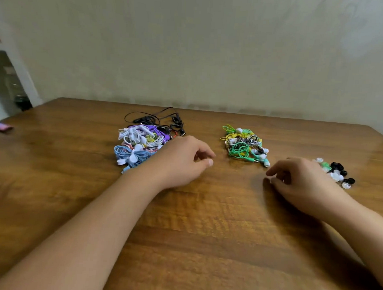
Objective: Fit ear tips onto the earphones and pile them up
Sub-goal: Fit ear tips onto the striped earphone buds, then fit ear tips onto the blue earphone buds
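Earphones (141,145), coiled in glossy, thin-corded bundles, lay in one heap left of centre on the wooden table (203,234), a green-and-yellow heap (245,145) beside it, probably sorted. Rounded soft-looking ear tips (335,172) clustered by the right hand (299,186). Both it and the left hand (183,160) hovered loosely curled, holding nothing.

On the wooden table (181,244) lie 2 heaps of coiled earphones: a left heap (139,145) of blue, white, purple and black cords, and a right heap (243,145) of green, yellow and striped ones. A cluster of ear tips (336,172), black, clear and green, sits at far right. The left hand (180,162) hovers beside the left heap, fingers loosely curled, holding nothing. The right hand (301,184) rests near the ear tips, fingers loosely bent. A small pink object (0,126) lies at the table's far left edge.
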